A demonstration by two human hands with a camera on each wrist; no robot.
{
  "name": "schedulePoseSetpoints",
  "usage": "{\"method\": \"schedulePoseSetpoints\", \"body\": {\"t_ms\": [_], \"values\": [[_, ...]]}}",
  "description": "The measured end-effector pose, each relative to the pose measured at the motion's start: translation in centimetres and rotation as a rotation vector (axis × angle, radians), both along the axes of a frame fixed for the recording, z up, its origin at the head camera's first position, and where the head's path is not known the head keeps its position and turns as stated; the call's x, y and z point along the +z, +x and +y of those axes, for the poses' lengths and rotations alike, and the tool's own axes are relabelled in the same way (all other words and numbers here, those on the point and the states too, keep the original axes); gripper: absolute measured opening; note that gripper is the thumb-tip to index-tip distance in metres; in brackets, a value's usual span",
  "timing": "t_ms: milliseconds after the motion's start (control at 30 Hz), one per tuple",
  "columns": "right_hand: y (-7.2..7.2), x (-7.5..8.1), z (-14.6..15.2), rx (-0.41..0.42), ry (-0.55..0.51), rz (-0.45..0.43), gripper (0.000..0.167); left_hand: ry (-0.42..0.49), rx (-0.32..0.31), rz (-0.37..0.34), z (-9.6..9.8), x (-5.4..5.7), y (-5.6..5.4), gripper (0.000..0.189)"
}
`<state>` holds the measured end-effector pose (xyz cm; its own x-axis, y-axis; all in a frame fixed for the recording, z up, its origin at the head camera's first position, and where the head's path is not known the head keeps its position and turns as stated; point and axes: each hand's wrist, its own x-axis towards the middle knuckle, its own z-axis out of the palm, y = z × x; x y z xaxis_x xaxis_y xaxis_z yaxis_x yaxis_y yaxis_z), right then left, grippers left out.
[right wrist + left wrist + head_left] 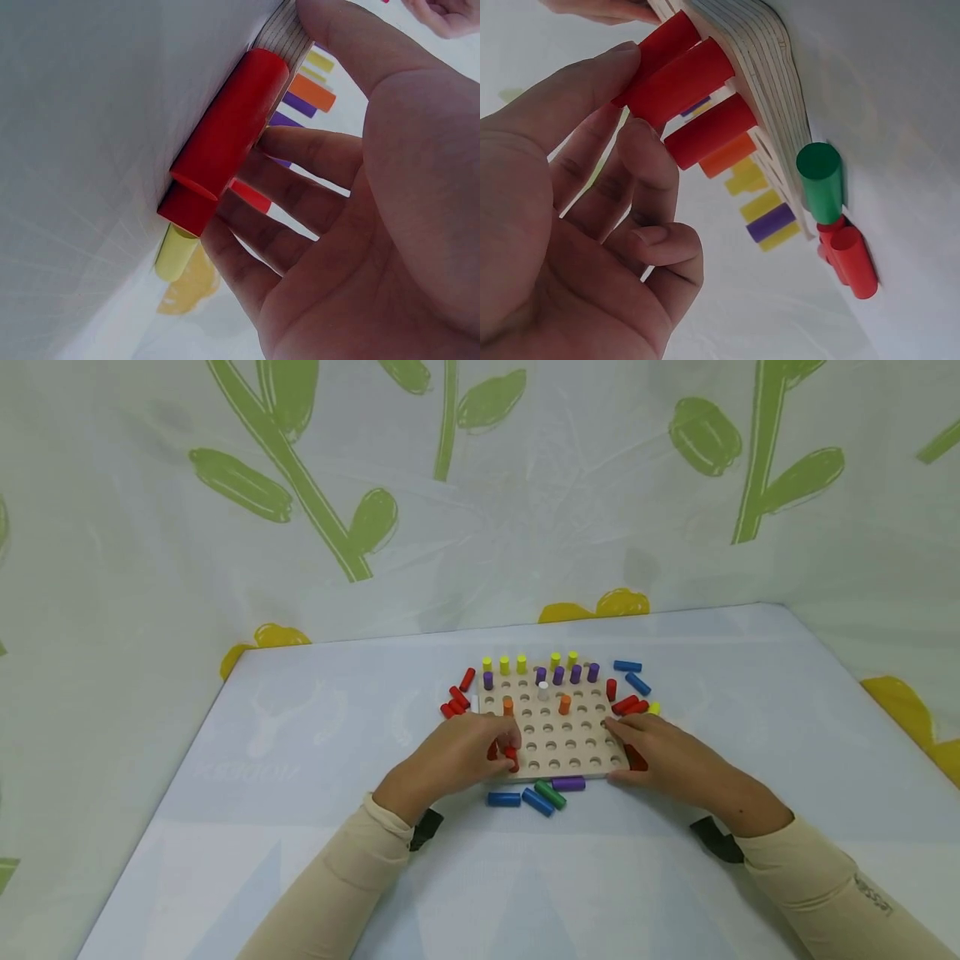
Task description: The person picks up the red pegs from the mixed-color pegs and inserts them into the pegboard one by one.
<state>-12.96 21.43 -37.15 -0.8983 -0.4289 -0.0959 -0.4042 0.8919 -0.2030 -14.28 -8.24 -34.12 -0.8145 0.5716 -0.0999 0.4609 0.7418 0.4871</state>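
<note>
A wooden pegboard [558, 757] with rows of round holes lies between the hands. At its near left corner my left hand [467, 752] pinches a red peg [679, 82] between thumb and index finger. Another red peg [712, 131] stands upright in the board beside those fingertips. My right hand [667, 750] rests along the right edge, its fingers fairly straight and the thumb at the near right corner. Red pegs [232, 124] lie by that edge, partly under the right palm. Yellow pegs [504, 665], purple pegs [575, 674], orange pegs [565, 704] and a white peg [543, 691] stand in the board.
In front of the board lie blue pegs [503, 799], a green peg [550, 794] and a purple peg [568, 783]. Loose red pegs [459, 697] lie at its left; blue pegs [638, 683] and a yellow peg [655, 707] at its right. A patterned cloth [480, 560] hangs behind the table.
</note>
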Motion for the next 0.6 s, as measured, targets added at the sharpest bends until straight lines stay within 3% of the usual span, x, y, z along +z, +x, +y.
{"method": "schedulePoseSetpoints", "body": {"t_ms": [433, 600], "values": [[0.3, 0.0, -0.1, -0.014, 0.010, -0.011, 0.083, 0.000, -0.030, -0.018, 0.0, -0.3, 0.0, 0.018], [0.1, 0.0, 0.0, -0.009, 0.009, -0.003, 0.083, 0.037, 0.044, -0.033, -0.9, 0.5, -0.7, 0.020]]}}
